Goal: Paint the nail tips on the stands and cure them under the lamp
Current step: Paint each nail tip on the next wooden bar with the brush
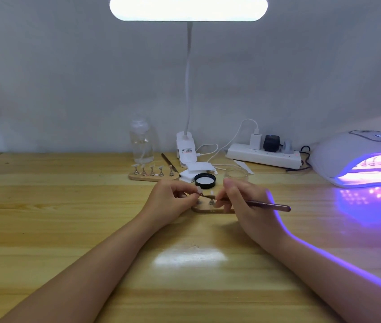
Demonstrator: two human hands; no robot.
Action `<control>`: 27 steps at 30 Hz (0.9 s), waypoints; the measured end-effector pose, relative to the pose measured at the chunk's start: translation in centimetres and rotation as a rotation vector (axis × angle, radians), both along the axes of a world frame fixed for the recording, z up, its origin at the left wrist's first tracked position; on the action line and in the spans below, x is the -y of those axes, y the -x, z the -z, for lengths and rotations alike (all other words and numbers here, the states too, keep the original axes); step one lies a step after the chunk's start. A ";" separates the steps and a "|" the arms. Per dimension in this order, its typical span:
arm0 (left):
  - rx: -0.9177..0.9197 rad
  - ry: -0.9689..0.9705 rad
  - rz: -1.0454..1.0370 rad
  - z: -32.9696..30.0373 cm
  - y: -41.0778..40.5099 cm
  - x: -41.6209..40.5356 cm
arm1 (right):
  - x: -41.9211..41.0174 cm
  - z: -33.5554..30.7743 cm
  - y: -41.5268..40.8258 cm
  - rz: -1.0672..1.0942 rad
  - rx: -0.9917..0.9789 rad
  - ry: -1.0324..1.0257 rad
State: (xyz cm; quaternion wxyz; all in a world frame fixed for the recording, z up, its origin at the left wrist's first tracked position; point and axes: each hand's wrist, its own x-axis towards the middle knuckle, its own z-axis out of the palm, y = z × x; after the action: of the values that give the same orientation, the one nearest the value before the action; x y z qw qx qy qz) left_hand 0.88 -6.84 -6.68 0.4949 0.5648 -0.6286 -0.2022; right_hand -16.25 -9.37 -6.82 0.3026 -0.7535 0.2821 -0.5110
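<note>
Left hand: fingers curled, pinching a small metal stand with a nail tip on top, lifted just above the near wooden base. Right hand: pinching a thin brush pen-style, bristle end pointed at the tip, handle trailing right. Contact between bristles and tip too small to confirm. One more stand upright on the near base, between the hands; rest of base hidden by fingers.

Handling, judged: tip featherweight, thin plastic, slick once coated, smears if touched wet. Best held by the stand stem only, never the tip surface. Stand small and likely to roll or drop if the pinch loosens; probably seats back onto the base loosely. Brush needs light pressure, else the tip flexes or pops off.

Further out: black lid and open glass jar just behind the hands. Second base with five stands and tips behind left, clear bottle beyond it. Desk lamp clip centre back, power strip to its right. Curing lamp far right, lit violet, another base with tips inside. All on a wooden table.
</note>
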 end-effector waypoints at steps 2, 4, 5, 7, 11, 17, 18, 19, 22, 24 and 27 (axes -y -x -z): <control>-0.008 -0.003 -0.006 0.1 -0.1 0.0 | -0.2 -0.1 0.0 -0.038 0.074 -0.068; 0.011 0.006 -0.019 0.2 -0.1 0.2 | -0.1 0.0 0.1 -0.005 0.033 0.018; 0.014 0.009 -0.013 0.2 -0.1 0.2 | 0.0 0.0 0.1 0.017 -0.006 0.071; 0.003 0.017 0.017 0.2 -0.2 0.2 | 0.1 -0.1 0.2 0.034 -0.050 0.095; 0.011 0.036 0.011 0.2 -0.1 0.3 | -0.3 -0.1 0.1 -0.070 0.072 -0.060; 0.039 0.054 0.038 0.3 -0.2 0.4 | 0.1 0.0 0.1 -0.042 0.001 0.025; 0.035 0.052 0.049 0.3 -0.2 0.4 | 0.0 0.0 0.0 -0.068 0.033 -0.025; 0.029 0.050 0.057 0.3 -0.2 0.3 | -0.1 0.0 0.0 -0.091 0.073 -0.070; 0.024 0.050 0.055 0.3 -0.1 0.3 | 0.0 0.2 0.0 -0.080 0.110 -0.039; 0.028 0.043 0.051 0.3 -0.2 0.3 | 0.2 0.2 0.1 -0.036 0.050 0.019; 0.048 0.035 0.047 0.4 -0.2 0.4 | 0.2 0.3 0.0 -0.054 0.059 -0.053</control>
State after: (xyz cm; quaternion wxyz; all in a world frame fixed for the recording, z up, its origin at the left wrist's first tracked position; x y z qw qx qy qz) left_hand 1.08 -7.20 -7.07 0.4847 0.5460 -0.6566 -0.1892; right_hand -16.22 -9.55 -7.10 0.3441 -0.7371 0.2660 -0.5172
